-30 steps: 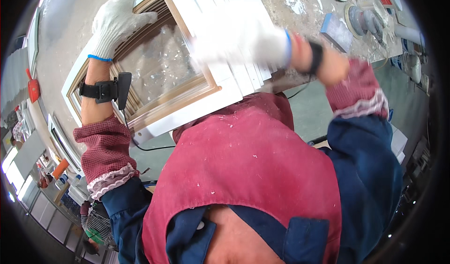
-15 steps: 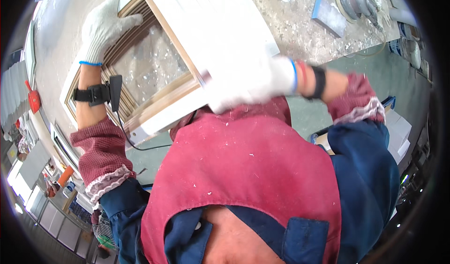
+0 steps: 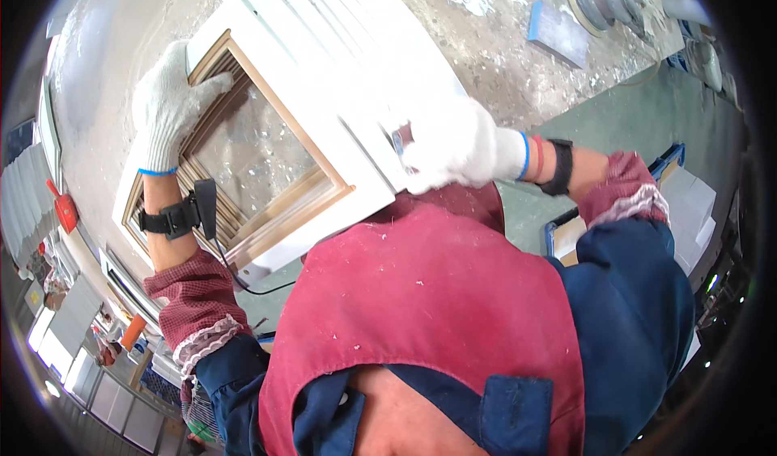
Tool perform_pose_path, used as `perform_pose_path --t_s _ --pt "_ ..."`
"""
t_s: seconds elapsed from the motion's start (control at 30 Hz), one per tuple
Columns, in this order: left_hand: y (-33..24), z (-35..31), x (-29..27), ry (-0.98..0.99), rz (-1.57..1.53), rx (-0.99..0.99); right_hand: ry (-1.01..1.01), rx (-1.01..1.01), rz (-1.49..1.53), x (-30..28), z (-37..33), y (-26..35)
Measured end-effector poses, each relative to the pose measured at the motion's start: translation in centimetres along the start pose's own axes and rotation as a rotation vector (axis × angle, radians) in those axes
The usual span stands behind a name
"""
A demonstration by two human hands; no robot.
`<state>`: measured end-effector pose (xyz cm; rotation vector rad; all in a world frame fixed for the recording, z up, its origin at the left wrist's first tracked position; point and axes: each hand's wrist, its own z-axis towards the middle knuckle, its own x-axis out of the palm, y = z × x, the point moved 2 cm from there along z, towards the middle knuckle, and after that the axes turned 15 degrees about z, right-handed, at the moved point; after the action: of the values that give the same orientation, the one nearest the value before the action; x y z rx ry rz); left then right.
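Note:
A stack of white panels with a square, wood-edged opening [image 3: 301,124] lies on the worktable in front of me. My left hand [image 3: 174,100], in a white knit glove, grips the stack's left side, the thumb hooked over the inner edge of the opening. Closed around a small grey-brown piece [image 3: 401,138], my gloved right hand [image 3: 461,144] is over the white panel surface, right of the opening. Most of that piece is hidden by the fingers, and glare washes out the panel there.
Paint-spotted worktable [image 3: 518,100] surface shows beyond the panels. A blue-sided block [image 3: 557,35] and a round grey power tool [image 3: 599,4] sit at the far right. Boxes [image 3: 684,213] stand below the table's right side. A cable hangs from my left wrist device [image 3: 206,207].
My right hand has moved right across the panel, away from the opening, with the small piece. My left hand keeps its hold; the panels appear lower in view.

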<state>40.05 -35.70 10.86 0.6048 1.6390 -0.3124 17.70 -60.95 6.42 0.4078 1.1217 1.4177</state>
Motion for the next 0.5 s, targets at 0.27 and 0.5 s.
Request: perform_pose_path --t_s 0.27,0.5 --pt "-0.8 -0.4 -0.6 0.011 -0.024 -0.059 -0.051 0.235 -0.090 -1.7 12.4 -11.1" --pt "-0.1 -0.2 0.2 0.010 -0.043 -0.048 -0.168 -0.268 -0.046 -0.3 6.5 -8.5"
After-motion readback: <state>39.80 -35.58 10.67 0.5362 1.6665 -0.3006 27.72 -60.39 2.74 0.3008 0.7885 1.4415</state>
